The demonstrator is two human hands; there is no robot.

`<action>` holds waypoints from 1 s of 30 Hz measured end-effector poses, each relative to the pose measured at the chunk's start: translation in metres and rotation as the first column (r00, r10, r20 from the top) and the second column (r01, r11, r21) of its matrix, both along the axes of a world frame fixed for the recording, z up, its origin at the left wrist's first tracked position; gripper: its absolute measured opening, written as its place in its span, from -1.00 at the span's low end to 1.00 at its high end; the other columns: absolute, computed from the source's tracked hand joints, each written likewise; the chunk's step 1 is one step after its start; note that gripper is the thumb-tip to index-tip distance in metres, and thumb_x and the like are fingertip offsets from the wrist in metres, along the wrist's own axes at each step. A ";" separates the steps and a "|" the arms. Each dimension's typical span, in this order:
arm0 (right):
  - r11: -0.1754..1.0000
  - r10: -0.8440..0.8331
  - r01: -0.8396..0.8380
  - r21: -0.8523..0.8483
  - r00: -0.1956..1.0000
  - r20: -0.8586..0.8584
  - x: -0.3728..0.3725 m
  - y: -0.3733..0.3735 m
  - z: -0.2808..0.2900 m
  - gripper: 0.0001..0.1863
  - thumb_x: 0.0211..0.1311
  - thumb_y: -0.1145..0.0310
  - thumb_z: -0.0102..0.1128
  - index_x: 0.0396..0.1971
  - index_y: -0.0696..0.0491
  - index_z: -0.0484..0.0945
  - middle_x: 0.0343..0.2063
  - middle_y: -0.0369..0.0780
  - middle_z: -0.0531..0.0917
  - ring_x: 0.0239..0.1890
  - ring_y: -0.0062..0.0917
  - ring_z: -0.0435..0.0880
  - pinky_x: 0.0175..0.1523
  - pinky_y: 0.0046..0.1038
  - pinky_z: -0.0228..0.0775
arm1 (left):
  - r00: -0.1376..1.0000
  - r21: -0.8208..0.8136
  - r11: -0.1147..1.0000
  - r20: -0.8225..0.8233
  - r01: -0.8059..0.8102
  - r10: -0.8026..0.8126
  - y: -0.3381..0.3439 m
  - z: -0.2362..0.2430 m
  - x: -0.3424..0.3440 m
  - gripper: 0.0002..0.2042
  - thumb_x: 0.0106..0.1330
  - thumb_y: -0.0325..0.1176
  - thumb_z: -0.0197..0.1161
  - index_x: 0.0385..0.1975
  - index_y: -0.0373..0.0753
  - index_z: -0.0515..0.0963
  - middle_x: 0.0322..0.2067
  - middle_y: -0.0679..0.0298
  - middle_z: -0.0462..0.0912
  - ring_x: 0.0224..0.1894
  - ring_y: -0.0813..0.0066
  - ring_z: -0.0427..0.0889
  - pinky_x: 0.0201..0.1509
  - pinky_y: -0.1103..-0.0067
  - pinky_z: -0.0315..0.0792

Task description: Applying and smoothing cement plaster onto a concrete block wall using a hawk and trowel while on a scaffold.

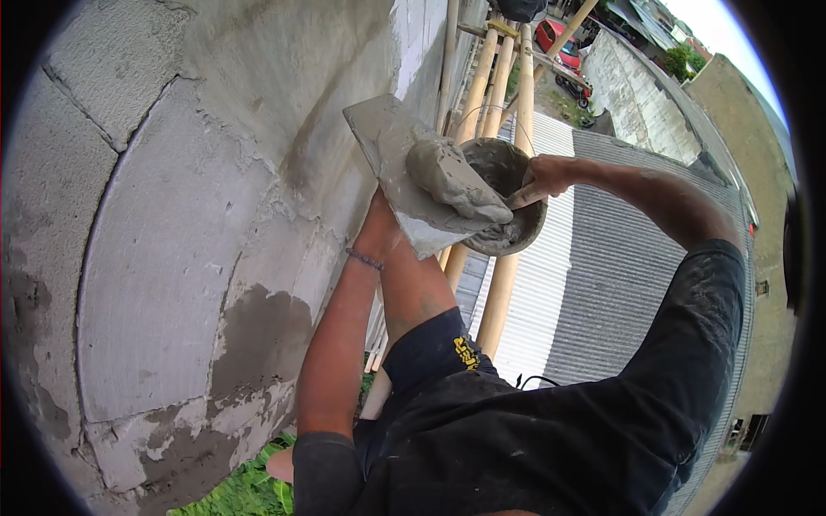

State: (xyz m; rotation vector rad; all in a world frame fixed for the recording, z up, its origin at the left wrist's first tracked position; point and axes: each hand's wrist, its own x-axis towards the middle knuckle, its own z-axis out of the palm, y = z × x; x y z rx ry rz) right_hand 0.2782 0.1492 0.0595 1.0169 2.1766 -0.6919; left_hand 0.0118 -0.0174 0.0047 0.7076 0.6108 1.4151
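A flat grey plastering hawk [379, 142] is tilted in front of the wall, with a thick lump of wet mortar [447, 176] on its face. My left hand [379, 215] supports it from beneath; the fingers are hidden behind the board, but the board rests in that grip. My right hand [544, 178] is closed at the mortar's right end, over the bucket, around what looks like a trowel handle. Mortar covers most of that tool. Directly below the right hand is a round bucket [535, 230], its inside smeared with wet mortar.
The block wall [163, 258] fills the left side, partly coated with damp render [262, 335]. Bamboo scaffold poles [499, 297] run beside my legs. A corrugated roof [628, 275] lies below on the right. Farther off are a red car [559, 47] and a weathered wall [637, 95].
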 end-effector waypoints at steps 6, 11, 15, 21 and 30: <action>0.704 -0.679 0.674 -0.226 0.731 0.065 0.017 -0.022 -0.005 -0.66 0.06 0.00 0.13 -0.40 -0.02 0.59 -0.69 -0.31 0.47 -0.80 -0.72 0.28 -0.74 -0.69 0.06 | 0.999 -0.033 0.999 0.044 -0.004 0.006 -0.001 0.004 -0.009 -0.53 0.34 -0.26 -0.15 0.18 -0.29 0.00 0.14 0.13 0.16 0.18 0.35 0.20 0.21 0.46 0.21; 0.399 -0.872 0.768 -0.501 0.487 0.053 0.039 -0.041 -0.016 -0.67 0.15 0.05 0.03 -0.35 0.03 0.51 -0.69 -0.30 0.44 -0.80 -0.80 0.27 -0.79 -0.78 -0.05 | 1.000 0.002 1.000 -0.011 -0.001 0.001 0.000 -0.007 -0.009 -0.54 0.33 -0.28 -0.13 0.17 -0.30 0.02 0.13 0.14 0.18 0.16 0.37 0.22 0.19 0.48 0.23; 0.304 -0.922 0.732 -0.610 0.388 0.005 0.055 -0.055 -0.024 -0.68 0.21 0.08 -0.05 -0.28 0.05 0.45 -0.69 -0.31 0.41 -0.82 -0.84 0.25 -0.84 -0.81 -0.11 | 0.989 -0.013 1.000 -0.143 -0.025 0.023 -0.003 -0.008 -0.006 -0.53 0.30 -0.32 -0.06 0.16 -0.31 0.05 0.11 0.15 0.21 0.13 0.39 0.26 0.17 0.51 0.25; 0.075 -0.989 0.585 -0.808 0.147 0.015 0.075 -0.083 -0.026 -0.65 0.25 0.08 -0.13 -0.27 0.10 0.33 -0.67 -0.35 0.39 -0.83 -0.90 0.19 -0.88 -0.87 -0.03 | 0.997 -0.100 0.995 -0.069 -0.026 0.019 -0.009 -0.030 -0.005 -0.52 0.29 -0.30 -0.03 0.16 -0.31 0.06 0.10 0.16 0.23 0.13 0.41 0.26 0.16 0.52 0.25; 0.313 -0.896 0.709 -0.632 -0.001 -0.445 0.089 -0.136 0.010 -0.58 0.21 0.01 -0.08 -0.39 0.12 0.44 -0.67 -0.35 0.39 -0.78 -0.84 0.19 -0.79 -0.75 -0.06 | 0.984 -0.274 0.960 -0.151 0.051 -0.095 -0.014 -0.064 0.016 -0.55 0.29 -0.35 -0.07 0.14 -0.35 0.08 0.10 0.14 0.24 0.11 0.43 0.28 0.13 0.55 0.27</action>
